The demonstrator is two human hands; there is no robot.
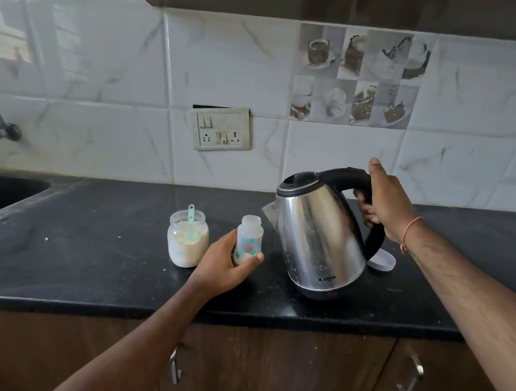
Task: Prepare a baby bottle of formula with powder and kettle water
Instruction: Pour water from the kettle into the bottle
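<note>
My left hand (222,266) grips a small clear baby bottle (249,239) with coloured prints, open at the top, with some powder at its bottom. It stands upright on the black counter (100,247). Just left of it is an open glass jar of formula powder (187,241) with a green scoop (191,222) standing in it. My right hand (388,205) is wrapped around the black handle of a steel kettle (320,236), which tilts slightly, its spout (269,212) pointing left near the bottle's mouth.
A white lid (382,261) lies on the counter behind the kettle. A dark sink (8,190) and tap (1,126) are at far left. A switch and socket plate (222,128) sits on the tiled wall. Cabinet doors with metal handles (175,366) are below the counter edge.
</note>
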